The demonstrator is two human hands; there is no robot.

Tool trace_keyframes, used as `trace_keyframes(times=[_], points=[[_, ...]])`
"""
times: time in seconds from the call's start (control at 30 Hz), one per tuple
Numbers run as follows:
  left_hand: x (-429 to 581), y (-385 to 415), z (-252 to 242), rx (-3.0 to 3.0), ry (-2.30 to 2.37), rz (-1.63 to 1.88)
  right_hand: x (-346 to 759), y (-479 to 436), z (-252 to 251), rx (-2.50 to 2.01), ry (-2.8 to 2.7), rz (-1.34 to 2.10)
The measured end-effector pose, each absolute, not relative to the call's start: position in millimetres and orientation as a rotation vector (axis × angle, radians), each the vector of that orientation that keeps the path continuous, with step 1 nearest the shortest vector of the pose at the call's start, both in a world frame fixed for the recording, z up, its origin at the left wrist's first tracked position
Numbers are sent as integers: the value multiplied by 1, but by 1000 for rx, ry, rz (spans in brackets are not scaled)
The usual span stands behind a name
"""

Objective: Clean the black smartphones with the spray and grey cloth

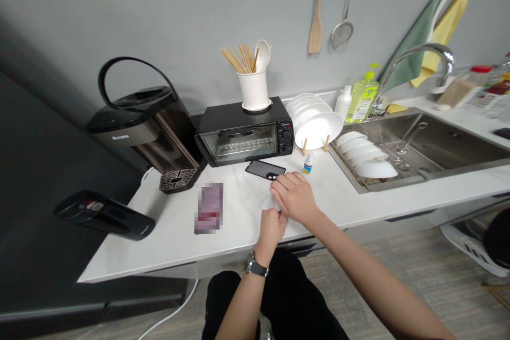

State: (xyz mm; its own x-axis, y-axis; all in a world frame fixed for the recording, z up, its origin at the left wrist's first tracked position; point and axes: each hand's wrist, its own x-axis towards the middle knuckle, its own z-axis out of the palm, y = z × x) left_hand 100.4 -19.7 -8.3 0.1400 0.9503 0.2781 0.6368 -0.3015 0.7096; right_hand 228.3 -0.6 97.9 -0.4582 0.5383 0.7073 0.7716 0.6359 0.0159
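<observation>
Both my hands meet above the white countertop [239,202]. My left hand [272,227] is closed in a fist, thumb side up, a watch on its wrist. Just above and to the right, my right hand [297,196] bends its fingers down toward the left one. Something clear and thin [271,204] shows faintly between the hands; its kind is not plain. Beyond the fingers lies a dark phone [263,170], its round camera part close to my right fingertips. A small white bottle [308,163] with a blue and yellow label stands behind my right hand.
A black toaster oven [247,141] carries a white utensil cup [254,90]. To the left are a drink dispenser [159,133], a dark cylindrical device [105,215] and a blurred purple item [210,207]. Racked plates [316,128] and a sink [434,143] with bowls [374,168] are on the right.
</observation>
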Motion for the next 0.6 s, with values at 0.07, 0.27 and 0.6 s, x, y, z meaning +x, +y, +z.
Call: trace_keyframes(times=[0.07, 0.27, 0.6], points=[[101, -21, -4, 1988, 1513, 979, 237, 4, 98, -1066, -2125, -355], [104, -23, 2, 1904, 1409, 1120, 253, 16, 87, -1345, -1676, 367], [102, -21, -11, 1934, 1547, 996, 221, -7, 105, -1164, -2070, -289]])
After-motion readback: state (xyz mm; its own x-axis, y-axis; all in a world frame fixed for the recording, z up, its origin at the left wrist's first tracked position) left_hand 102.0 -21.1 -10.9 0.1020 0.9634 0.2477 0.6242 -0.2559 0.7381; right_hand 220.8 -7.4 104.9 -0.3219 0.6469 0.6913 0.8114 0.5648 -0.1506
